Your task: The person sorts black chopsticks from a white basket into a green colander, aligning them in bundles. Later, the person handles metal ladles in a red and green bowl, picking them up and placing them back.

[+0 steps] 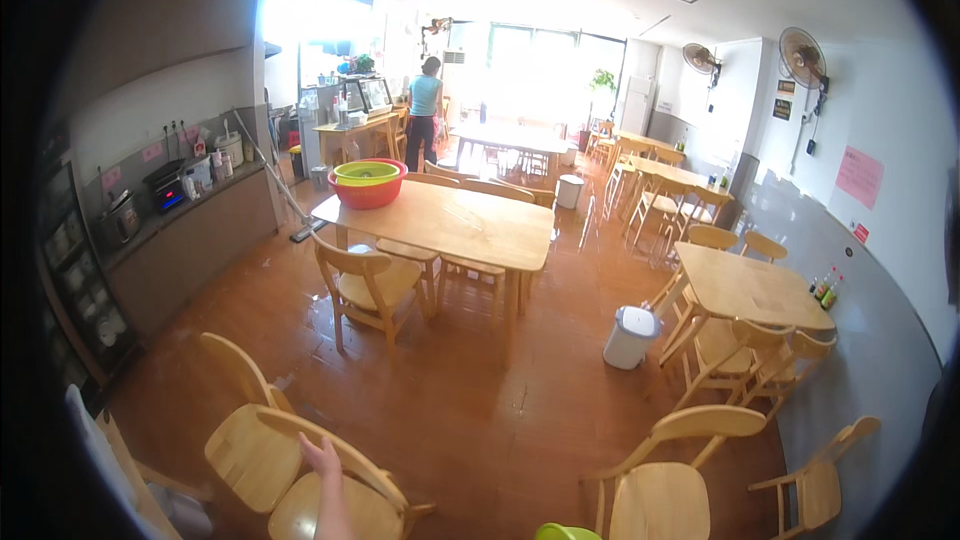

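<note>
My left hand [322, 457] reaches in from the bottom, over the seat of a light wooden chair [337, 508]. It overlaps the curved backrest [367, 469] of that chair, with some fingers apart. Whether the fingers grip the wood is not clear. Close beside it, to the left, stands a second wooden chair [251, 454]. My right hand is out of view. Part of a lime-green plastic object [568, 532] shows at the bottom edge. Another wooden chair [660, 499] stands at the lower right.
Ahead, a wooden table [480, 221] holds a red basin [369, 193] with a green colander-like basin [356, 171] in it. A white bin [631, 337] stands by the right-hand table [750, 281]. Wet patches shine on the brown floor [480, 405]. A person [424, 112] stands far back.
</note>
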### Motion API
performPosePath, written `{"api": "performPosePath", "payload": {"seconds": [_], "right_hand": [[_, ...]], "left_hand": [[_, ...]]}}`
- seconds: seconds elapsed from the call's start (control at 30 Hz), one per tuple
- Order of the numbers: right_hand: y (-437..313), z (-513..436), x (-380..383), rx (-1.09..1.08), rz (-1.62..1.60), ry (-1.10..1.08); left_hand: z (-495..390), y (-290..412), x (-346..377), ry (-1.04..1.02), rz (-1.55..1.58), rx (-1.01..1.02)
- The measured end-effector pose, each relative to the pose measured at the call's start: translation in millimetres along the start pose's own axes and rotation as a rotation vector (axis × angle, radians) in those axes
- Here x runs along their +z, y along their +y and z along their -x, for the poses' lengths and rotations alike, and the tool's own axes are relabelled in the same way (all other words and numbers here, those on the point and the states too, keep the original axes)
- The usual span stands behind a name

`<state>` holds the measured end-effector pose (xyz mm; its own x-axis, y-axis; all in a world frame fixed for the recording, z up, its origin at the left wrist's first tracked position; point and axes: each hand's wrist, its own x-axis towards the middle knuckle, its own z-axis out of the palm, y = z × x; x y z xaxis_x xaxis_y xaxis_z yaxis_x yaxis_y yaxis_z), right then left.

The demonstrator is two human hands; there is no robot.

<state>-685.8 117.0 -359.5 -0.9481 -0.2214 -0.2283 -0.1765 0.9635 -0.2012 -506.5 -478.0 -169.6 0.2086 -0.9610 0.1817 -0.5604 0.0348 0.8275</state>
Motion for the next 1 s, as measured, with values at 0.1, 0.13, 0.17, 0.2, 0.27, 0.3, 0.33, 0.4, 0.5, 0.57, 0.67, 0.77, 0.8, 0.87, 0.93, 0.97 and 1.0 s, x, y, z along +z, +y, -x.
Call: {"api": "performPosePath", "payload": {"seconds": [0.1, 0.13, 0.17, 0.2, 0.27, 0.3, 0.33, 0.4, 0.5, 0.57, 0.67, 0.77, 0.8, 0.87, 0.93, 0.97, 1.0], "right_hand": [[-12.4, -70.9, 18.6, -0.213, 0.080, 0.136], [-20.9, -87.2, 14.1, -0.312, 0.036, 0.169], [6.8, -132.3, 5.1, -0.422, 0.003, 0.018], [-23.1, -150.3, -1.9, -0.408, 0.035, 0.083], [-93.5, -187.9, -47.2, -0.369, 0.025, 0.108], [-90.1, -211.7, -72.8, -0.264, -0.039, 0.048], [-107.4, -237.9, -92.0, -0.194, -0.145, -0.030], [-143.9, -282.1, -121.4, -0.048, -0.349, -0.201], [-185.7, -367.0, -118.9, -0.256, -0.294, -0.245], [-228.1, -407.0, -117.4, -0.642, -0.088, -0.116], [-358.1, -424.8, -156.2, -0.872, -0.047, -0.095], [-472.0, -426.1, -201.2, -0.840, 0.039, -0.126], [-506.6, -428.8, -210.5, -0.832, 0.051, -0.135], [-562.7, -422.7, -199.6, -0.845, -0.076, -0.142], [-614.5, -421.0, -194.6, -0.851, -0.333, -0.098], [-642.2, -411.8, -201.9, -0.819, -0.478, -0.201], [-671.9, -399.2, -216.7, -0.776, -0.620, -0.307]], "left_hand": [[-44.2, 18.0, 38.4, -0.030, -0.173, -0.086], [-40.7, 35.8, 39.5, -0.064, -0.231, -0.227], [-30.3, 69.5, 51.6, -0.129, -0.258, -0.368], [-48.2, 47.5, 47.5, -0.033, -0.306, -0.329], [-64.9, 7.2, 25.6, 0.096, -0.388, -0.332], [-46.9, 49.6, 28.0, 0.029, -0.363, -0.424], [-48.1, 42.0, 23.6, 0.080, -0.402, -0.403], [-45.2, 38.6, 19.1, 0.109, -0.437, -0.402], [-38.2, 54.3, 23.9, 0.057, -0.407, -0.398], [-32.5, 47.6, 23.3, 0.071, -0.394, -0.355], [-24.4, 39.3, 16.9, 0.196, -0.498, -0.301], [-17.4, 43.2, 20.2, 0.138, -0.541, -0.275], [-19.0, 46.0, 18.1, 0.099, -0.538, -0.266], [-13.5, 62.3, 5.3, 0.310, -0.687, -0.011], [-11.6, 68.3, 5.4, 0.341, -0.846, 0.089], [-2.6, 61.6, 5.4, 0.266, -0.943, 0.046], [-2.8, 62.1, 6.2, 0.186, -1.037, 0.002]]}}
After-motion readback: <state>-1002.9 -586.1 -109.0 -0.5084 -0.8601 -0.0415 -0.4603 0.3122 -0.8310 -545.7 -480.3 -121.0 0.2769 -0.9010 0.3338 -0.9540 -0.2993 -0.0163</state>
